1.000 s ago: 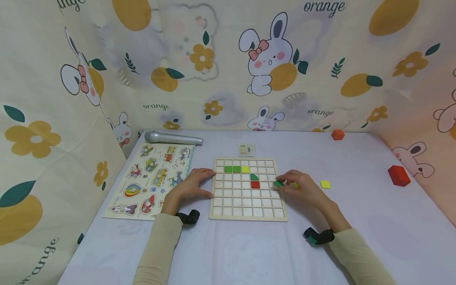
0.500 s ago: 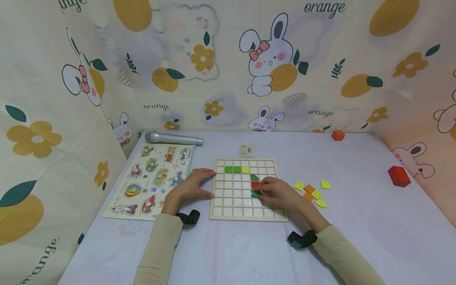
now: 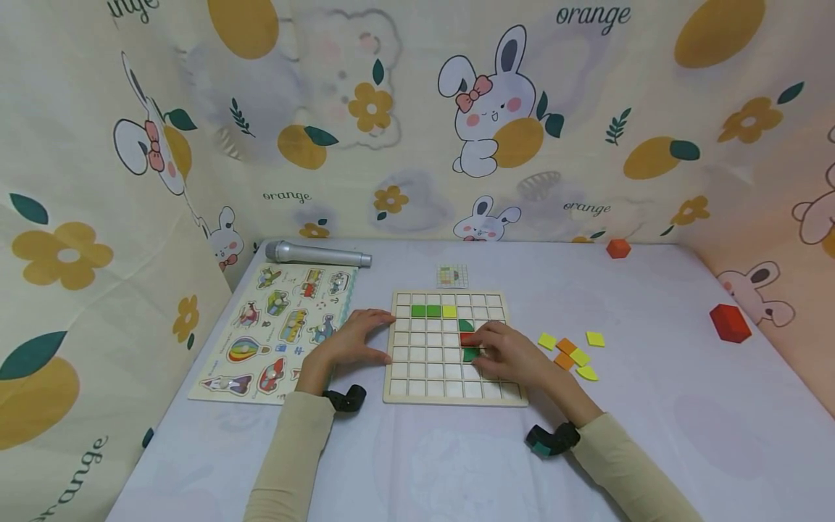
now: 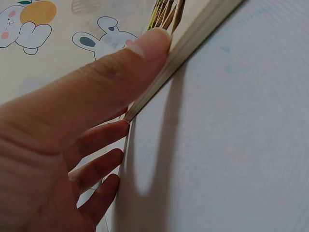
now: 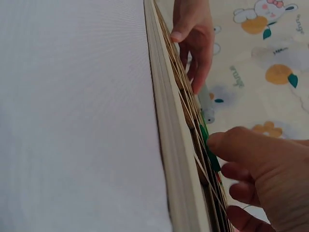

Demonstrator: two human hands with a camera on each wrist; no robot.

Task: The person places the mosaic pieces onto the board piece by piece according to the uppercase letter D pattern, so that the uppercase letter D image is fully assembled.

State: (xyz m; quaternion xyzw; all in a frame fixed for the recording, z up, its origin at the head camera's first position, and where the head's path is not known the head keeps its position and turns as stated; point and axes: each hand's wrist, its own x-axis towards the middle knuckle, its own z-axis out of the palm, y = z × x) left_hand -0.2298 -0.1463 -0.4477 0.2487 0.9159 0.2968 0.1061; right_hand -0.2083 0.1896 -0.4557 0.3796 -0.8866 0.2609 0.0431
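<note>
A wooden grid board (image 3: 424,370) lies flat on the white table. My left hand (image 3: 355,337) rests thumb and fingertips, loosely extended, against its left edge. Over the right half of the board, my right hand (image 3: 509,355) pinches a small green tile (image 3: 470,355) at a cell just below a red square tile (image 3: 464,338). Fingers partly hide both. In the right wrist view the thumb touches the green tile (image 5: 210,150), which stands slightly above the grid. Above the red tile sits a green quarter-round tile (image 3: 466,325). Two green squares (image 3: 426,310) and a yellow square (image 3: 449,310) lie in an upper row.
Loose yellow and orange tiles (image 3: 565,360) lie right of the board. A small pattern card (image 3: 452,275) is behind it. On the left are a picture puzzle board (image 3: 261,326) and a silver microphone (image 3: 320,254). Two red blocks (image 3: 730,322) stand at the right.
My right hand has carried the green tile leftward from the board's right edge to the cell below the red tile, uncovering the loose tiles. My left hand has stayed put.
</note>
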